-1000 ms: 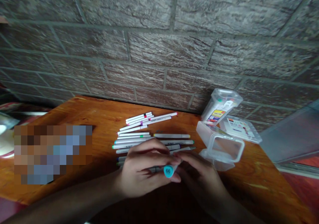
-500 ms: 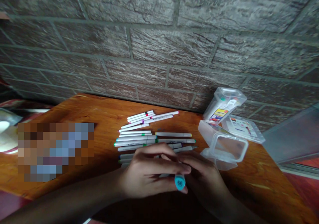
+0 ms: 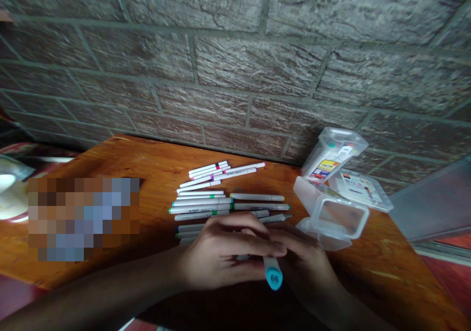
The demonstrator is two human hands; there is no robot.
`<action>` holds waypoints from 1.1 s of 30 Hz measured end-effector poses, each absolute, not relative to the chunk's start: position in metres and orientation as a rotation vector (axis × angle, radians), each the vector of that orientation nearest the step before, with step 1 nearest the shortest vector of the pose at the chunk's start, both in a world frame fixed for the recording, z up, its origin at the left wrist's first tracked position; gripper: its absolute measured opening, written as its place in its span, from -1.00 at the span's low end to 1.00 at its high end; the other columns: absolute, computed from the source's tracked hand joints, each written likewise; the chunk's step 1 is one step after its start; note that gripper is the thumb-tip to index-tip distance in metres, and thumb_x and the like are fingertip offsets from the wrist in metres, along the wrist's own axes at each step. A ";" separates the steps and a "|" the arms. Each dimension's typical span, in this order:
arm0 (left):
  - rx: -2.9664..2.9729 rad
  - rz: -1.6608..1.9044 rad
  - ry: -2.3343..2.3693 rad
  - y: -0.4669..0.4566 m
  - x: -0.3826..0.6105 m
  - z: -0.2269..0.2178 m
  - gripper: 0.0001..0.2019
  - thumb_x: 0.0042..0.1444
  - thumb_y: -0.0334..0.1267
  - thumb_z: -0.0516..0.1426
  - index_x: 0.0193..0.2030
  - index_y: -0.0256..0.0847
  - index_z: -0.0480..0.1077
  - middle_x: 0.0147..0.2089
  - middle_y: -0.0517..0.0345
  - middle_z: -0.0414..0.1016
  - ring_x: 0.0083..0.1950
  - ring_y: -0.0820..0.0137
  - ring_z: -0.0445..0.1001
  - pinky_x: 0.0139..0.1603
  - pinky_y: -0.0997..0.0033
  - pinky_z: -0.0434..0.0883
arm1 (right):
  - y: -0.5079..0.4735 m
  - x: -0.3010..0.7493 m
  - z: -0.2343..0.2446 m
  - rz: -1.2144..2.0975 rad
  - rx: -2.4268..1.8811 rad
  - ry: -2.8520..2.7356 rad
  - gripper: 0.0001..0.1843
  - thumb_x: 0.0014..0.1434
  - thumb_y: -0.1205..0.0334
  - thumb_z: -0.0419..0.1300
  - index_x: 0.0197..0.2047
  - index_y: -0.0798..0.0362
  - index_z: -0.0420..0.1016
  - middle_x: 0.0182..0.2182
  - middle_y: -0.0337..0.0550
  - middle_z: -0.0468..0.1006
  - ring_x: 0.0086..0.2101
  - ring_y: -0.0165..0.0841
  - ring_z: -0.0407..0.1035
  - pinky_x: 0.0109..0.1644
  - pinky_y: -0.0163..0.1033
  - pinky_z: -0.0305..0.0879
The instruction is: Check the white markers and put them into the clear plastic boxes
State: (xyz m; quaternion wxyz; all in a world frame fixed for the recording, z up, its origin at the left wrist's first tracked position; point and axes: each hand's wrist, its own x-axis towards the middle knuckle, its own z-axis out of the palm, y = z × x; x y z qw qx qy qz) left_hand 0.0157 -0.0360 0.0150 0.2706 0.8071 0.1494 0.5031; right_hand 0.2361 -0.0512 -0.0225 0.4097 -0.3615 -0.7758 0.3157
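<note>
Over brown wooden surface (image 3: 158, 169), left hand (image 3: 226, 252) closed on white, turquoise-ended cylindrical marker (image 3: 273, 272), far end hidden; right hand (image 3: 307, 260), fingertips hidden, grip cannot tell. Rightward: tall clear-plastic container (image 3: 326, 162), green and red inside, indistinct.

Blue-ended marker (image 3: 273, 273) lower, further right.

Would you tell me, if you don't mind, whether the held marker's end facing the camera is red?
No, the held marker shows a turquoise end.

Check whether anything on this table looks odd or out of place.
A pixelated patch on the left hides whatever is there. One marker beyond the right hand ends pointed, unlike its blunt neighbours; possibly uncapped.
</note>
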 end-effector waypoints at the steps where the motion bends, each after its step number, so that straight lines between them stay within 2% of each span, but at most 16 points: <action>1: 2.176 1.348 0.403 -0.036 0.016 0.015 -0.66 0.08 -0.38 0.46 0.02 -0.29 0.65 -0.16 -0.05 0.66 -0.24 0.38 0.69 -0.20 0.56 0.60 | -0.051 0.236 -0.022 0.799 -0.907 -1.952 -0.66 0.31 0.47 0.34 0.02 -0.15 0.69 -0.06 -0.14 0.73 -0.12 -0.29 0.64 -0.07 -0.32 0.54; 13: 2.183 1.333 0.404 -0.036 0.015 0.015 -0.68 0.10 -0.36 0.45 0.01 -0.28 0.65 -0.15 -0.06 0.67 -0.22 0.36 0.70 -0.18 0.54 0.61 | -0.051 0.235 -0.022 0.809 -0.892 -1.948 -0.70 0.31 0.45 0.35 0.02 -0.08 0.71 -0.08 -0.09 0.75 -0.12 -0.27 0.65 -0.06 -0.31 0.54; 23: 2.189 1.314 0.418 -0.035 0.014 0.013 -0.70 0.14 -0.32 0.43 0.03 -0.22 0.65 -0.15 -0.04 0.66 -0.24 0.36 0.70 -0.21 0.52 0.61 | -0.052 0.235 -0.022 0.822 -0.890 -1.941 -0.66 0.29 0.50 0.35 0.02 -0.11 0.70 -0.08 -0.15 0.73 -0.12 -0.31 0.63 -0.05 -0.34 0.51; 33: 2.186 1.334 0.388 -0.034 0.015 0.016 -0.68 0.07 -0.38 0.46 -0.01 -0.34 0.66 -0.16 -0.10 0.66 -0.24 0.33 0.70 -0.21 0.51 0.61 | -0.051 0.235 -0.020 0.814 -0.892 -1.949 -0.69 0.30 0.46 0.37 0.01 -0.11 0.71 -0.10 -0.13 0.74 -0.15 -0.28 0.64 -0.09 -0.31 0.54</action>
